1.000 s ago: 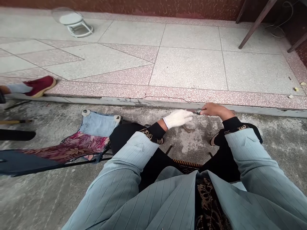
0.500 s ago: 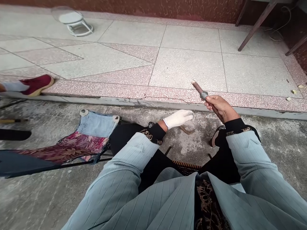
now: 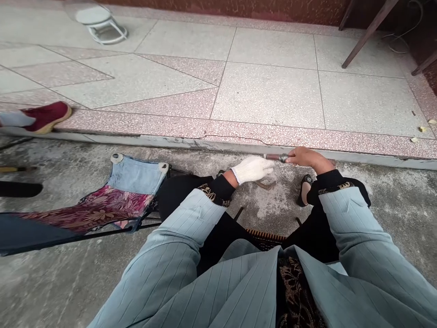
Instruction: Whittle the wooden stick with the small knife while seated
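Note:
My right hand (image 3: 305, 158), bare, is closed around a dark stick (image 3: 277, 157) wound with a band of thin grey thread, held level just above the concrete ground. My left hand (image 3: 253, 169), in a white knitted glove, sits right beside the stick's free end with its fingers curled together; a thin thread seems to run to it, too fine to be sure. A small bent brown piece (image 3: 264, 185) lies on the ground under my hands. My pale blue striped sleeves and black-clad knees fill the lower part of the view.
A folding stool with a denim and floral cloth seat (image 3: 112, 200) stands at my left. Another person's red shoe (image 3: 46, 116) rests on the tiled step (image 3: 239, 136). A white stand (image 3: 99, 25) sits far left; wooden furniture legs (image 3: 368, 32) rise at the far right.
My right hand had lifted the stick up and tilted it away half a second ago; it has come back down level beside my gloved left hand, as it was a second ago.

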`<act>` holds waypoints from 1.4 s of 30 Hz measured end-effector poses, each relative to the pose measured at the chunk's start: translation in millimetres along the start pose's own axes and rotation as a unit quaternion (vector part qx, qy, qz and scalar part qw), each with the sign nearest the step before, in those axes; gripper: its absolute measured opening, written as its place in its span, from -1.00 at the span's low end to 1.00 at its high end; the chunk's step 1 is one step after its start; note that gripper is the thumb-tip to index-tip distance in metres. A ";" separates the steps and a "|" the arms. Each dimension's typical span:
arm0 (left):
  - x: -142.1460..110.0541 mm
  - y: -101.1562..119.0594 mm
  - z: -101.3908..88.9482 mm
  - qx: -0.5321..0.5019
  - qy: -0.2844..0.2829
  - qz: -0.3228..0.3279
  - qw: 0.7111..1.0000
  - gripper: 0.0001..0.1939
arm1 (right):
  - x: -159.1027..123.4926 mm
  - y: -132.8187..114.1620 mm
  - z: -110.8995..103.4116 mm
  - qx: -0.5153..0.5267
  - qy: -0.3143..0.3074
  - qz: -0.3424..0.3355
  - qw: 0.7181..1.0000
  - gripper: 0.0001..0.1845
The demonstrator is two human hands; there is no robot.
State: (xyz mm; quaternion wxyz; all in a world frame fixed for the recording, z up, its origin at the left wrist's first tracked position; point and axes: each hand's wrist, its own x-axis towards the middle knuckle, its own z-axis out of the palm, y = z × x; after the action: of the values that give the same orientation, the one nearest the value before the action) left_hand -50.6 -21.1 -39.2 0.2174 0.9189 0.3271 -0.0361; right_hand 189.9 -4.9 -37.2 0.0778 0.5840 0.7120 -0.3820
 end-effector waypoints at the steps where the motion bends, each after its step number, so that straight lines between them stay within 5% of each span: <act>1: -1.8 -0.7 -3.1 0.000 0.002 -0.007 1.000 -0.66 | -1.4 -0.9 0.4 0.010 -0.072 -0.022 0.997 -0.71; 4: -6.3 -2.1 -11.2 -0.064 0.009 -0.001 0.998 -0.68 | -9.7 -5.6 -0.2 0.102 -0.295 -0.133 0.941 -0.66; 6: -8.4 -1.8 -14.4 -0.153 0.020 0.020 0.988 -0.66 | -18.3 -8.3 -3.1 0.191 -0.333 -0.211 0.899 -0.64; 10: -10.1 2.3 -15.9 -0.258 0.077 -0.014 0.963 -0.63 | -35.0 -8.2 -10.6 0.427 -0.126 -0.278 0.851 -0.64; 14: -9.0 9.3 -14.4 -0.257 0.058 -0.010 0.965 -0.68 | -35.6 -6.4 -10.1 0.558 0.069 -0.207 0.800 -0.57; 18: -6.5 13.3 -10.7 -0.199 0.036 -0.017 0.979 -0.69 | -21.4 -4.0 -3.3 0.547 0.114 -0.117 0.821 -0.53; 23: -4.5 13.2 1.5 -0.086 0.007 0.012 0.996 -0.66 | -6.8 0.2 0.5 0.278 0.113 -0.011 0.954 -0.63; 26: -3.9 10.3 8.8 -0.044 -0.005 0.011 0.999 -0.65 | -2.9 0.3 3.7 0.084 0.010 0.016 0.996 -0.69; 30: -3.5 2.5 8.7 -0.070 0.000 -0.002 0.998 -0.66 | -3.7 -3.3 7.4 0.072 -0.255 -0.065 0.962 -0.66; 33: -4.0 -2.7 2.9 -0.165 0.029 0.023 0.986 -0.65 | -11.0 -6.2 2.6 0.173 -0.319 -0.164 0.917 -0.63; 37: -4.0 -4.9 -0.9 -0.318 0.082 -0.009 0.944 -0.63 | -24.6 -4.7 -6.6 0.345 -0.185 -0.224 0.893 -0.61; 42: 1.0 -1.7 11.7 -0.430 0.050 -0.032 0.901 -0.62 | -30.2 -4.3 -3.9 0.543 0.054 -0.167 0.822 -0.59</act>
State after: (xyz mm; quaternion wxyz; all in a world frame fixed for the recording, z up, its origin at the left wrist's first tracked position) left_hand -49.9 -24.3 -50.6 0.5737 0.7254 0.3507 0.1473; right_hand 196.6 -25.9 -15.8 -0.3553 0.4239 0.4794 -0.6814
